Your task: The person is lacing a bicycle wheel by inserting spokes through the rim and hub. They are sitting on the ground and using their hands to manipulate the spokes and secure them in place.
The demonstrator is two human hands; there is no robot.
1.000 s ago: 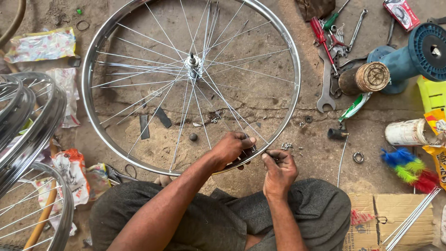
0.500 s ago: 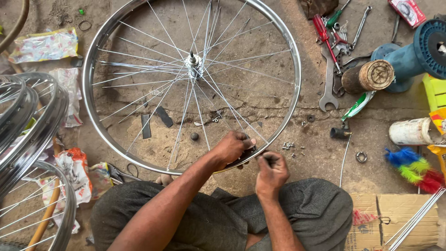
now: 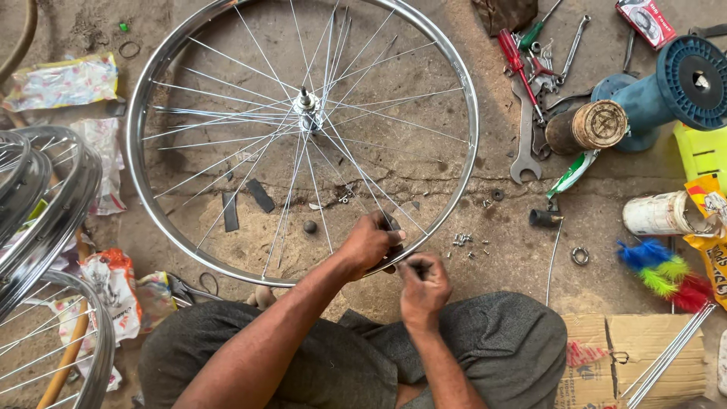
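Gripping wheel rim (image 3: pixel 151 227) nearest edge, left hand (image 3: pixel 369 244), right hand (image 3: pixel 422 286) beside

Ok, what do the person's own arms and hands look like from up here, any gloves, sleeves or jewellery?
Both arms are bare to as far up as the view shows: no sleeves in view. The left hand and right hand are ungloved, with no watch, bracelet or ring visible. The fingers look grimy. Below them, the person wears dark grey trousers.
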